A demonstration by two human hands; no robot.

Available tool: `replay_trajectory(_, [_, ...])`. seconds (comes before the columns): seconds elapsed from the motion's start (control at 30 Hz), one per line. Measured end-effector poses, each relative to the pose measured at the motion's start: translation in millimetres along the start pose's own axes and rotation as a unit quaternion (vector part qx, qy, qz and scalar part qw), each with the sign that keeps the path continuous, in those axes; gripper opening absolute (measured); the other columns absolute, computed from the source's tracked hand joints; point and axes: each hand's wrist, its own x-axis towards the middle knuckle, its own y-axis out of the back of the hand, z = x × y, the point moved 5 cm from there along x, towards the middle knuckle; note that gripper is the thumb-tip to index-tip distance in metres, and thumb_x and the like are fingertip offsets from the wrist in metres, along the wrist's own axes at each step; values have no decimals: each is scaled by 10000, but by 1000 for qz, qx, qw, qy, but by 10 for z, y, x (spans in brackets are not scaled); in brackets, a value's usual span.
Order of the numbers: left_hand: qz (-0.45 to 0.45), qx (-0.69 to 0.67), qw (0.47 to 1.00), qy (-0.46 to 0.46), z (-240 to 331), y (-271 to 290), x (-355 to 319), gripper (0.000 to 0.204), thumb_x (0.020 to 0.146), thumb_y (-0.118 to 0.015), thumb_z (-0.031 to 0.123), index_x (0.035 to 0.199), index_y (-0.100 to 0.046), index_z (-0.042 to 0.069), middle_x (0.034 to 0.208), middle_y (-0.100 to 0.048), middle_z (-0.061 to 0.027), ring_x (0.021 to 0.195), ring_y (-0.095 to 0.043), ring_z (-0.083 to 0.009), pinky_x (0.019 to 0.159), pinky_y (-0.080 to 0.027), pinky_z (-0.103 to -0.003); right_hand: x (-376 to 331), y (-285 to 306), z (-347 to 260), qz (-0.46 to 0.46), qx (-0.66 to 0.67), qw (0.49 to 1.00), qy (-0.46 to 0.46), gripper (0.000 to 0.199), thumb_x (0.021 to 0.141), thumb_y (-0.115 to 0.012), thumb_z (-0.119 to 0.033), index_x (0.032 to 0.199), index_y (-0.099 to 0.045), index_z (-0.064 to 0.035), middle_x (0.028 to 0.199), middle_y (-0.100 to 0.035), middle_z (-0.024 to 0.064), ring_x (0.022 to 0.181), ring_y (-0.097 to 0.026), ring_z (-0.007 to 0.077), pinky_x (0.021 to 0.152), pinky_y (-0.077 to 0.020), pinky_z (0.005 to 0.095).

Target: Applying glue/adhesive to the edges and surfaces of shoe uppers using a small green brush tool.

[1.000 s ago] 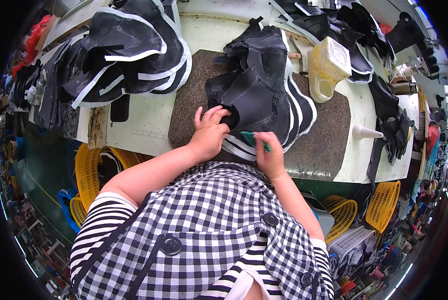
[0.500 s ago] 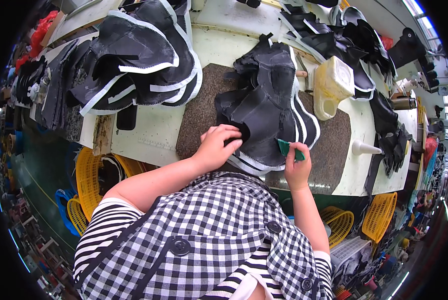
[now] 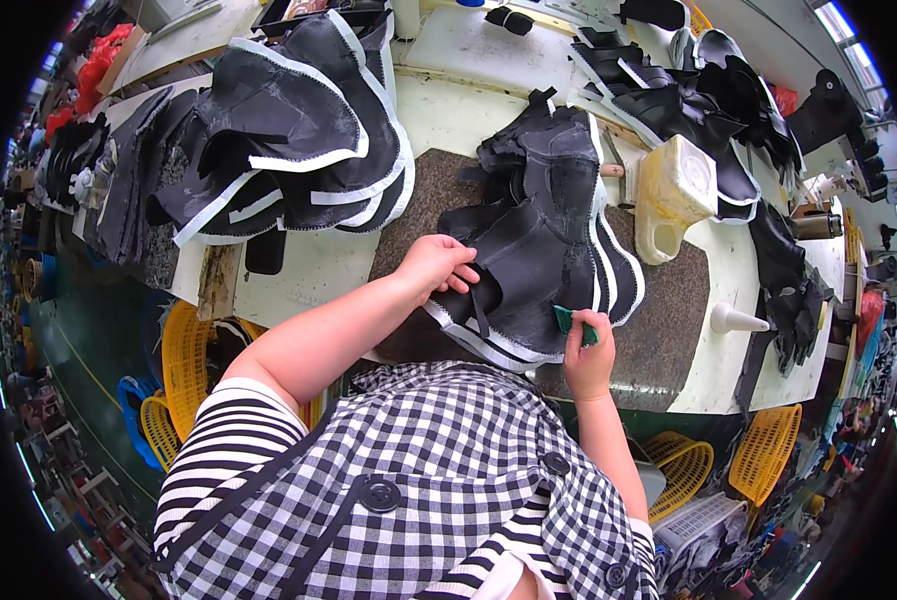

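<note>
A stack of black boot uppers [image 3: 548, 215] with white toothed edging lies on a dark speckled board [image 3: 673, 320] in front of me. My left hand [image 3: 440, 268] is on the left side of the top upper, its fingers pinching a narrow black flap [image 3: 481, 305] there. Between the thumb and fingers of my right hand [image 3: 589, 365] is a small green spreader [image 3: 568, 322]. Its edge meets the upper near the lower right, beside the white edging. Part of the spreader is hidden by my fingers.
A yellowed plastic glue container [image 3: 676, 185] stands right of the stack, near a white cone [image 3: 736, 320]. More white-edged uppers [image 3: 278, 110] are piled at the left, with a phone-like dark slab [image 3: 265, 252] below. Yellow baskets [image 3: 765, 455] are under the table's front edge.
My left hand has lifted slightly off the upper and now pinches a narrow flap. My right hand keeps the green spreader near the same spot. The whole view has shifted a little.
</note>
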Motion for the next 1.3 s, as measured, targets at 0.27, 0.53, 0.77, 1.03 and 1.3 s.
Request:
replay_trajectory(0.27, [34,47,990,-126,20,32,194,165,882,-565,180,863,-614,24,665,-615,-60,476,-596,-159,437,-449,-268,-72,79,231,-4,149,948,-282,132,909,-592,1,1018,-554,-62,868,-606,88,793,-615,223,684,-484,329])
replay_trajectory(0.53, [9,55,992,-113,-20,60,211,197,919,-532,192,835,-612,33,651,-597,-30,516,-583,-116,471,-399,-223,670,963,943,163,12,945,-284,124,963,-580,-104,1075,-578,-51,907,-625,42,711,-575,125,678,-495,267])
replay_trajectory(0.77, [7,14,987,-159,59,60,-24,248,993,-512,247,985,-631,29,883,-707,-80,635,-589,-92,581,-427,-214,979,1041,1323,305,117,911,-252,137,938,-632,-144,1053,-652,-73,971,-675,49,773,-628,110,700,-506,262])
replay_trajectory(1.03, [-2,-52,987,-153,158,-93,-127,281,1006,-492,224,1075,-594,-29,987,-683,-170,777,-692,-223,670,-565,-293,1038,977,1803,226,-19,939,-258,184,929,-626,-169,1079,-620,-62,900,-662,109,737,-654,194,630,-522,294])
replay_trajectory(1.3, [-56,-117,974,-186,109,-136,-142,259,1026,-458,191,1120,-544,-35,1017,-649,-176,867,-687,-261,784,-583,-334,934,879,1111,152,323,861,-362,179,950,-612,-138,1117,-578,-82,912,-613,62,752,-634,137,544,-540,221])
